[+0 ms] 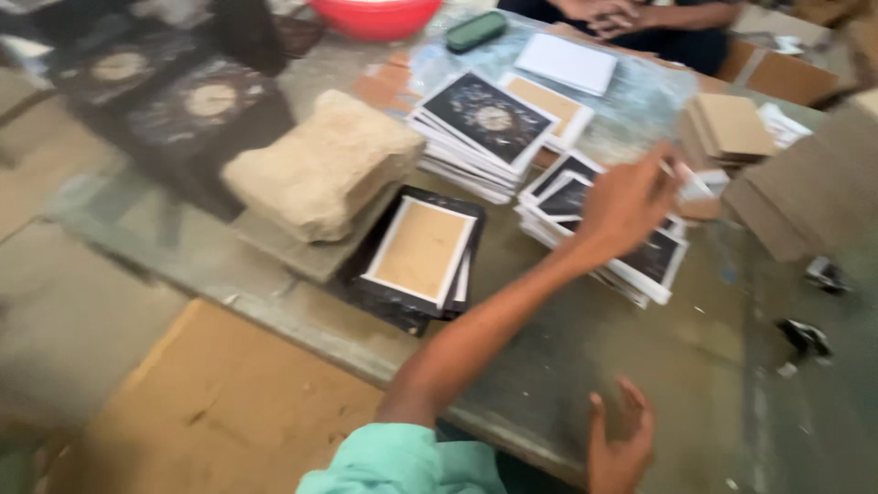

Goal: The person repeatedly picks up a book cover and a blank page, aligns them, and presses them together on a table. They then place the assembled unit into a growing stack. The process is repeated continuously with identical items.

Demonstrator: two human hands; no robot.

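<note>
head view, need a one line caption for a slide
Left hand reaches over a stack of dark printed covers on a worn table; right hand hovers open near the table edge.

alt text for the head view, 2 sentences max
A person's left hand reaches out over a stack of black-and-white printed cards on a grey worktable, while the right hand hovers open near the table's near edge. More card stacks, a tan stone block and cardboard pieces lie around; the image is motion-blurred.
</note>
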